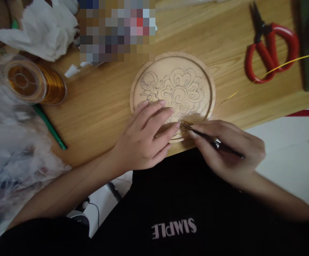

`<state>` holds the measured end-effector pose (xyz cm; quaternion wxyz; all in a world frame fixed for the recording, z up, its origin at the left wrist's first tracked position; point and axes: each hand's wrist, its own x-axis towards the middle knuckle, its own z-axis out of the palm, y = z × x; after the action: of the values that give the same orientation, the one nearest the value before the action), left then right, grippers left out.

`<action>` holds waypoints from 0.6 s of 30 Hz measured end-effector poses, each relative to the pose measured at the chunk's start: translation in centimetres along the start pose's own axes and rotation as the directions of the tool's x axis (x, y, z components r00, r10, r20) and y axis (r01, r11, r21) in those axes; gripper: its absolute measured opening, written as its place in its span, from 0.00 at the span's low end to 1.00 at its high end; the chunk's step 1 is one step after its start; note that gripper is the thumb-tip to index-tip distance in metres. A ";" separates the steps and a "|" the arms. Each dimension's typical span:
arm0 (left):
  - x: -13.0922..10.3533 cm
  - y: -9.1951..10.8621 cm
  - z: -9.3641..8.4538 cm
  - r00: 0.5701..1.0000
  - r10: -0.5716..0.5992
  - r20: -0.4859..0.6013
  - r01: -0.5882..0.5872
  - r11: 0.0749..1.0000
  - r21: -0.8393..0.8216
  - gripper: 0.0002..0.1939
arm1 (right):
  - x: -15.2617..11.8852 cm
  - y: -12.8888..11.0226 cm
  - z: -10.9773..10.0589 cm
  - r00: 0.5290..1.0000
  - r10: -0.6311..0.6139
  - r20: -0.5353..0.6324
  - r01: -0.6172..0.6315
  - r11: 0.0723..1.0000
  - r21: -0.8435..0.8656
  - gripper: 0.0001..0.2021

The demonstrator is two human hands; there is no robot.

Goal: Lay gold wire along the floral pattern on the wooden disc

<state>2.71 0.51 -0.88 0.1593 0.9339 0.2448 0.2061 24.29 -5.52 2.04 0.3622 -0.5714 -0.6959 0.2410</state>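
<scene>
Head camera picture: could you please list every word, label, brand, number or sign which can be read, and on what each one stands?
"SIMPLE": on the black shirt, upside down in this view.
The pixelated patch at the top: nothing can be read.
Round wooden board: drawn flowers, no readable lettering.
Wire spool: no readable label.

Craft wkspc | wd tbl (95, 110) | wire spool (51, 85) | patterned disc (179, 93)

spool (37, 82) left of board (175, 80), pliers (270, 44) right, table (95, 106) beneath
</scene>
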 end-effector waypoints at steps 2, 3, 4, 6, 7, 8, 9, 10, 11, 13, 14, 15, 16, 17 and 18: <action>0.1 0.1 0.0 1.000 -0.003 0.008 0.003 1.000 0.020 0.17 | 0.0 -0.1 0.0 1.000 0.016 0.016 -0.016 1.000 -0.013 0.17; 0.1 0.1 0.0 1.000 -0.003 0.009 0.002 1.000 0.028 0.17 | 0.1 -0.1 -0.1 1.000 0.019 0.021 -0.019 1.000 -0.021 0.17; 0.1 0.1 0.0 1.000 0.002 0.006 -0.002 0.999 0.035 0.17 | 0.1 -0.2 -0.1 1.000 0.018 0.024 -0.018 0.999 -0.032 0.17; 0.2 0.2 -0.1 1.000 0.005 0.008 -0.005 0.999 0.038 0.16 | 0.1 -0.4 -0.1 1.000 0.013 0.028 -0.011 0.999 -0.052 0.17; 0.2 0.2 -0.1 1.000 0.011 0.005 -0.011 0.999 0.036 0.17 | 0.1 -0.5 0.0 0.999 0.016 0.028 -0.014 0.998 -0.063 0.16; 0.3 0.2 -0.1 1.000 0.015 0.004 -0.015 0.999 0.033 0.17 | 0.1 -0.6 0.0 0.999 0.025 0.020 -0.024 0.997 -0.072 0.16; 0.3 0.2 -0.2 1.000 0.020 0.002 -0.021 0.999 0.032 0.17 | 0.0 -0.7 0.1 0.999 0.041 0.011 -0.040 0.996 -0.082 0.16; 0.3 0.2 -0.2 1.000 0.022 0.006 -0.022 0.999 0.031 0.17 | 0.0 -0.8 0.2 0.998 0.056 -0.003 -0.056 0.994 -0.089 0.16; 0.3 0.2 -0.1 1.000 0.021 0.013 -0.022 0.999 0.032 0.18 | -0.1 -0.9 0.4 0.997 0.071 -0.020 -0.072 0.993 -0.094 0.16; 0.2 0.2 -0.1 1.000 0.022 0.012 -0.023 0.999 0.035 0.17 | -0.2 -1.1 0.7 0.993 0.100 -0.058 -0.106 0.989 -0.105 0.15; 0.2 0.2 0.0 1.000 0.015 0.009 -0.016 0.999 0.031 0.17 | -0.3 -1.3 0.8 0.990 0.118 -0.076 -0.126 0.986 -0.108 0.15; 0.1 0.2 0.0 1.000 0.007 0.002 -0.007 1.000 0.019 0.17 | -0.4 -1.4 1.0 0.986 0.134 -0.094 -0.144 0.983 -0.111 0.15; 0.1 0.3 0.1 1.000 -0.007 -0.005 0.007 1.000 -0.001 0.16 | -0.5 -1.5 1.1 0.983 0.145 -0.111 -0.157 0.981 -0.111 0.15; 0.1 0.3 0.2 1.000 -0.019 -0.011 0.018 1.000 -0.021 0.16 | -0.6 -1.6 1.2 0.981 0.151 -0.121 -0.164 0.980 -0.110 0.15; 0.1 0.3 0.2 0.999 -0.031 -0.010 0.030 0.999 -0.035 0.15 | -0.7 -1.7 1.3 0.980 0.154 -0.126 -0.168 0.980 -0.109 0.16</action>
<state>2.98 0.25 -0.91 0.1772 0.9261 0.2563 0.2127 22.28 -6.47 2.31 0.3471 -0.6595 -0.6380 0.1937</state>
